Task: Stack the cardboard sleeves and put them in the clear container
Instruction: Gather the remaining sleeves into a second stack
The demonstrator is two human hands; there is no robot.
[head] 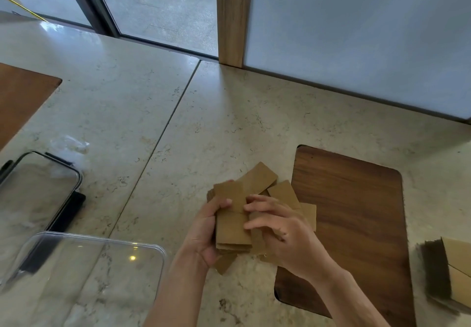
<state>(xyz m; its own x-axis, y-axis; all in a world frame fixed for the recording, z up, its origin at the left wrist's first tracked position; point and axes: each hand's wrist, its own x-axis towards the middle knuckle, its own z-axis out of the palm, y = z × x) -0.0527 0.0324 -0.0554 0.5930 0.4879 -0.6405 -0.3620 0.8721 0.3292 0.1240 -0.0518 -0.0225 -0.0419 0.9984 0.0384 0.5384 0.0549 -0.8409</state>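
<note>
Both hands meet over the middle of the stone bench (158,102), closed on a loose bundle of cardboard sleeves (233,227); the left hand (204,235) wraps the bundle's left edge with its thumb laid across the top sleeve, while the right hand (283,232) presses on from the right, fingers curled over the top and hiding much of the pile beneath; how many sleeves are held cannot be told. Several sleeves fan out crookedly at the far side of the bundle, one corner reaching onto the dark wooden board (356,212) just to the right; another corner pokes out below the left palm; whether the lowest sleeves rest on the bench or hang clear of it is hidden by the hands. At near left stands the clear container (84,236), well apart from the bundle, its near part cut off by the frame edge and its walls hard to trace against the stone; nothing can be made out inside it. Farther left lies its lid (40,186) with black clips, partly cut off, and beyond it something clear and crumpled, too blurred to identify. At the near right edge a second stack of sleeves (456,273) is cut off by the frame; a brown surface (20,97) shows at far left, also cut off.
</note>
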